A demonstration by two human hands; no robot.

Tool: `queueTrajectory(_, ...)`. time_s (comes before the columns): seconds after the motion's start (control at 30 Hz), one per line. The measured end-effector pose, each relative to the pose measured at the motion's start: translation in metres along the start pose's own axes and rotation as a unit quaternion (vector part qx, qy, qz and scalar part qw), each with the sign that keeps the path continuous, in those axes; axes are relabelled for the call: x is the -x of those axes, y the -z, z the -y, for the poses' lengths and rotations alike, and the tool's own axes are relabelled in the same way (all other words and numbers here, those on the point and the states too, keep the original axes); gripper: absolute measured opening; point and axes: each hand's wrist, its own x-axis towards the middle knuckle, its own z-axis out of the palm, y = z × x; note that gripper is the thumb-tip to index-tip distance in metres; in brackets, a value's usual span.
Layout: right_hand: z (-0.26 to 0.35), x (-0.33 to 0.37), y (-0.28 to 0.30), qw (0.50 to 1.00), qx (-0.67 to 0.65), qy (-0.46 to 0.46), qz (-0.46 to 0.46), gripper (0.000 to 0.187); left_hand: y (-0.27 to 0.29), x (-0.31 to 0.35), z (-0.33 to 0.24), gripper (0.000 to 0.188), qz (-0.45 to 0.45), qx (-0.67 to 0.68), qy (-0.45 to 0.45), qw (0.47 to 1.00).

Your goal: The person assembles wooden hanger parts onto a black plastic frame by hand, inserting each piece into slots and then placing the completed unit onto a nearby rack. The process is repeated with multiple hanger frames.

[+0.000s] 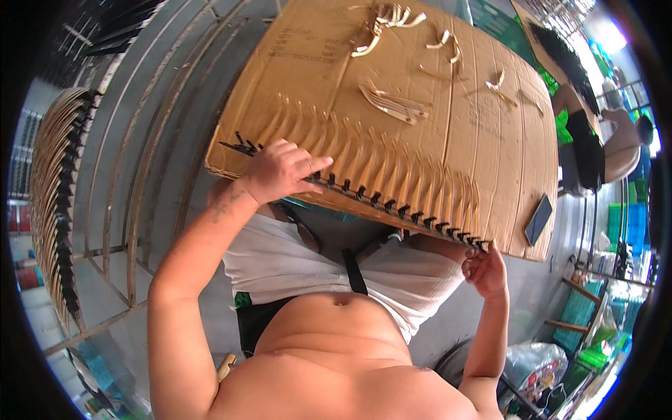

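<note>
A long rod with black clips (374,198) runs along the near edge of a cardboard-covered table, slanting down to the right. From the clips, a row of thin, curved tan strips (381,157) fans out over the cardboard. My left hand (283,170) is closed over the rod near its left end, its forefinger stretched along the clips. At the right end, my right hand (484,269) pinches the rod's tip between thumb and fingers, the other fingers curled. Further up lie several loose pale strips (395,105), bunched in small groups.
The cardboard (448,115) fills the area before me. A dark phone (538,220) rests near its right edge. To the left stands a metal frame (129,210), beside a hanging row of similar strips (56,189). Another person (595,147) sits at the far right. A plastic bag (535,367) is lower right.
</note>
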Motion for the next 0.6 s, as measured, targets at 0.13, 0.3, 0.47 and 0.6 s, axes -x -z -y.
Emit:
queueTrajectory(0.13,-0.019,-0.012,0.029,0.983,-0.182,-0.014,0.019,0.044,-0.006,0.017,-0.003,0.047,-0.087,0.007,-0.005,0.996)
queueTrajectory(0.3,-0.035,0.0,0.012,0.979,-0.051,0.041,0.193,0.035,0.054,0.038,-0.015,0.028,-0.171,-0.099,0.015,0.98)
queueTrajectory(0.47,-0.037,-0.036,-0.08,0.952,-0.077,-0.077,0.285,0.028,0.141,0.069,0.017,0.036,-0.222,-0.27,0.071,0.934)
queueTrajectory(0.6,-0.032,-0.084,-0.194,0.931,-0.074,-0.022,0.357,0.021,0.181,0.083,0.048,0.071,-0.344,-0.202,0.291,0.87)
